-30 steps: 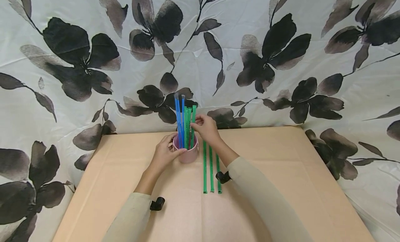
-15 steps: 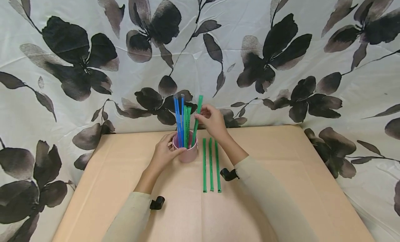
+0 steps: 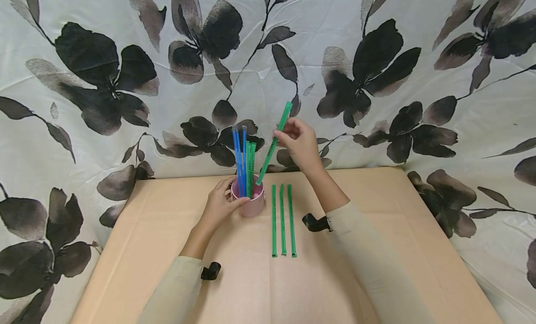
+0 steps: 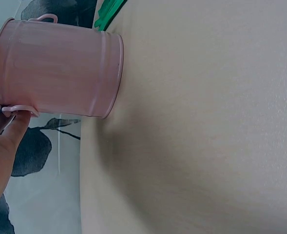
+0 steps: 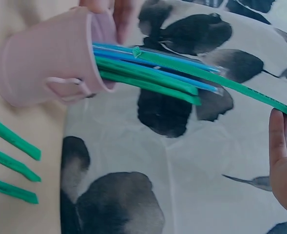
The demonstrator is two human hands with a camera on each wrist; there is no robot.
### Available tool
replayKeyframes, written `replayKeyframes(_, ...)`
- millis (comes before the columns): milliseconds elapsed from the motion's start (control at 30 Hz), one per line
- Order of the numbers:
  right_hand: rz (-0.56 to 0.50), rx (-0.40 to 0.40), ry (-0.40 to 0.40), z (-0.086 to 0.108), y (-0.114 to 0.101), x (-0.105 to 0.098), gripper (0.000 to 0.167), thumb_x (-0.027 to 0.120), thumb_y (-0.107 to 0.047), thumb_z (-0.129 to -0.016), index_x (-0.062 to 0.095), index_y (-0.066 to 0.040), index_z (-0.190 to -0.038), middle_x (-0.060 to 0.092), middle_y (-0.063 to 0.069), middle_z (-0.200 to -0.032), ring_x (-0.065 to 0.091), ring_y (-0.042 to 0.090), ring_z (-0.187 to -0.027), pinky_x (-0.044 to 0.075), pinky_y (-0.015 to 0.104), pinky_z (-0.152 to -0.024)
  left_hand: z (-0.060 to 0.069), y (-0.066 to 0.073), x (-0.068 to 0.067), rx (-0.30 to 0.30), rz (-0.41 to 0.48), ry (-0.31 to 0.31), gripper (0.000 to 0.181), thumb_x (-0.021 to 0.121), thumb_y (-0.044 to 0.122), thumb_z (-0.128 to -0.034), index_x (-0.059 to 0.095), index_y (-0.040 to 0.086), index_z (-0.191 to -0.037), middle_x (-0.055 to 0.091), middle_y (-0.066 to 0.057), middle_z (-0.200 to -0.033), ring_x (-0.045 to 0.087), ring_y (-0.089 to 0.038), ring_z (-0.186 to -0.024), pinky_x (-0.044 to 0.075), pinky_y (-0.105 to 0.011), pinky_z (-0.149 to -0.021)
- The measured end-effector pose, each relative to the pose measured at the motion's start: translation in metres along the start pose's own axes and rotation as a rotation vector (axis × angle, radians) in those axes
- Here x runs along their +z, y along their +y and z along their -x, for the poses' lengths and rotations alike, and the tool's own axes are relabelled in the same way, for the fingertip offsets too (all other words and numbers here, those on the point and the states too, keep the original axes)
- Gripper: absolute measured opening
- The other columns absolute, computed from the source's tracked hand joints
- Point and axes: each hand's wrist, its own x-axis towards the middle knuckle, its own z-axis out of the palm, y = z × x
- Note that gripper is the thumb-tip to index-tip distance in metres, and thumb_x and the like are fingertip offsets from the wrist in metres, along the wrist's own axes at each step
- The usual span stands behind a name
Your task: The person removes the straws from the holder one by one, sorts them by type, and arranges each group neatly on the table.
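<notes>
Against the side of a small pink bucket (image 3: pixel 252 210) my left hand (image 3: pixel 222 203) grips, thumb at the rim; in the left wrist view a finger is at its small side handle (image 4: pixel 20 108). My right hand (image 3: pixel 302 142) pinches a green wrapped straw (image 3: pixel 274 145) near its upper part. That straw slants, and its lower end is outside the bucket, just above the mouth in the right wrist view. Inside the bucket stand blue straws (image 3: pixel 239 161) and several green straws (image 3: pixel 250 163). Their lower ends are hidden by the bucket wall.
Three green straws (image 3: pixel 283 221) lie side by side on the tan tabletop (image 3: pixel 360 259), to the right of the bucket. Behind the table's back edge hangs a white cloth (image 3: pixel 259 87) with dark flowers.
My right hand has moved up and to the right, drawing the green straw out of the bucket and tilting it. My left hand has stayed on the bucket.
</notes>
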Motion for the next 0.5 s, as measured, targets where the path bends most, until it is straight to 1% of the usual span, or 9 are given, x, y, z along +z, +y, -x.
replayKeyframes(67, -0.019, -0.022, 0.011, -0.001, -0.004, -0.005, 0.029, 0.075, -0.003, -0.094, 0.061, 0.011, -0.115, 0.069, 0.004, -0.094, 0.072, 0.009, -0.081, 0.068, 0.034, -0.078, 0.0, 0.0, 0.0, -0.001, -0.001, 0.0, 0.078, 0.089, 0.021, -0.0826, 0.051, 0.005, -0.149, 0.055, -0.018, -0.144, 0.056, -0.036, -0.136, 0.054, -0.045, -0.109)
replayKeyframes(200, -0.004, -0.048, 0.034, -0.001, -0.006, -0.017, 0.03, 0.076, -0.004, -0.093, 0.061, 0.012, -0.115, 0.069, 0.003, -0.092, 0.072, 0.01, -0.08, 0.068, 0.036, -0.078, 0.001, 0.0, 0.0, -0.003, -0.006, 0.008, 0.078, 0.09, 0.022, -0.082, 0.052, 0.005, -0.148, 0.056, -0.017, -0.143, 0.056, -0.036, -0.136, 0.054, -0.045, -0.109)
replayKeyframes(333, 0.015, -0.028, 0.061, 0.003, -0.006, -0.029, 0.032, 0.076, -0.005, -0.093, 0.06, 0.013, -0.115, 0.068, 0.0, -0.091, 0.071, 0.009, -0.079, 0.068, 0.032, -0.077, 0.001, 0.0, -0.001, 0.008, -0.008, 0.008, 0.078, 0.09, 0.021, -0.0815, 0.052, 0.005, -0.148, 0.056, -0.018, -0.143, 0.056, -0.037, -0.135, 0.054, -0.046, -0.109)
replayKeyframes(433, 0.037, -0.004, 0.08, 0.008, -0.004, -0.038, 0.033, 0.075, -0.005, -0.094, 0.06, 0.013, -0.116, 0.068, -0.002, -0.09, 0.07, 0.008, -0.078, 0.068, 0.035, -0.078, 0.002, -0.001, -0.002, 0.013, -0.004, 0.001, 0.078, 0.09, 0.021, -0.082, 0.052, 0.005, -0.148, 0.056, -0.018, -0.143, 0.056, -0.037, -0.135, 0.054, -0.046, -0.109)
replayKeyframes(500, 0.064, 0.005, 0.086, 0.012, -0.001, -0.043, 0.032, 0.075, -0.005, -0.094, 0.06, 0.012, -0.116, 0.067, -0.002, -0.09, 0.07, 0.007, -0.078, 0.068, 0.033, -0.077, 0.003, -0.001, -0.002, 0.011, -0.002, 0.0, 0.077, 0.09, 0.022, -0.0821, 0.052, 0.006, -0.148, 0.056, -0.017, -0.143, 0.056, -0.036, -0.136, 0.054, -0.046, -0.109)
